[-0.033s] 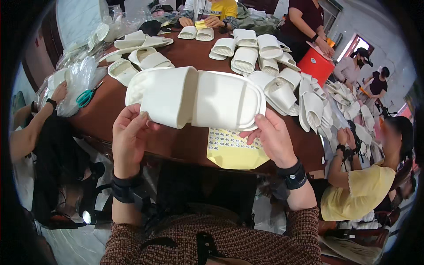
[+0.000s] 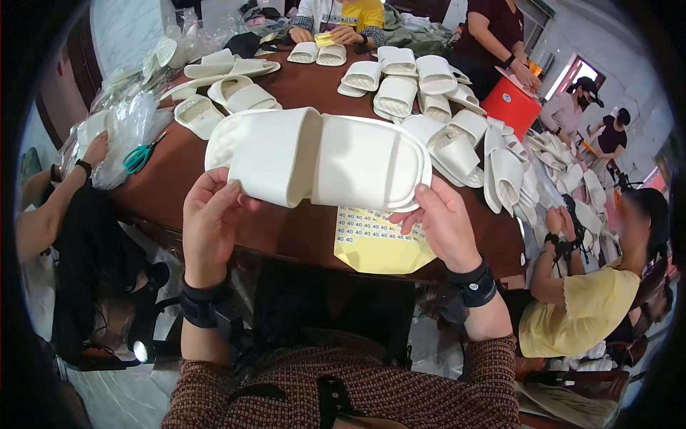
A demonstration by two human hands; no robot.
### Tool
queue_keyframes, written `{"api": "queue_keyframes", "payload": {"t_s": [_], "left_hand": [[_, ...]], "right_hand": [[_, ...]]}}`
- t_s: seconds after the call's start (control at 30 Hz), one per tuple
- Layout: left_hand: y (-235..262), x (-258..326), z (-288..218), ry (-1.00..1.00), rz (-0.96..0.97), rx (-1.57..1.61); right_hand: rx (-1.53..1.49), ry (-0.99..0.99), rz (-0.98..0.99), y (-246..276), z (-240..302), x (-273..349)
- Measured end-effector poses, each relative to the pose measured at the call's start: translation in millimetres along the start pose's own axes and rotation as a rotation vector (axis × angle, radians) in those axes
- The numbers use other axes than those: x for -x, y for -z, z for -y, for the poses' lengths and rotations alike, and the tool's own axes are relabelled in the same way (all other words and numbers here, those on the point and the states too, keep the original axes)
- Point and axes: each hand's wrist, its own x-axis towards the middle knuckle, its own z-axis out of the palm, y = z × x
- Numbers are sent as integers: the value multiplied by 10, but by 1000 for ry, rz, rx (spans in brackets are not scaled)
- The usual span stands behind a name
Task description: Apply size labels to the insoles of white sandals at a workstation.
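A pair of white slide slippers is held up over the near table edge, the left slipper [image 2: 268, 157] close against the right slipper [image 2: 361, 161]. My left hand [image 2: 214, 214] pinches the lower edge of the left one between thumb and fingers. At the other end, my right hand [image 2: 443, 222] grips the rounded rim of the right one, its thumb on top. Bumpy footbed texture shows at the far left end. Below the slippers, a yellow sheet of printed stickers [image 2: 386, 254] lies at the table edge, partly covered by them and my right fingers.
Loose white slippers [image 2: 396, 96] crowd the brown table [image 2: 300, 86] at right, more [image 2: 232, 93] at back left. Teal-handled scissors [image 2: 136, 159] lie beside clear plastic bags [image 2: 121, 136] at left. A red container [image 2: 511, 107] stands at right. Several co-workers sit or stand around.
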Motion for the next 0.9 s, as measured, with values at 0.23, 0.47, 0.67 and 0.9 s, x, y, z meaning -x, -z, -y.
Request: {"api": "queue_keyframes", "payload": {"t_s": [0.23,0.47,0.67,0.9], "left_hand": [[139,-84,29,-14,-49,10],[385,-171,-66,-84,-142,-65],[481,-215,-62,-128,-202,0],[376,-192,58,-80,-170,21]], "right_hand": [[37,58,-150,137,98,142],[43,118,-336,524,90,242],[10,189,-452,723,112,306],[-44,237,-516,782,97,380]]}}
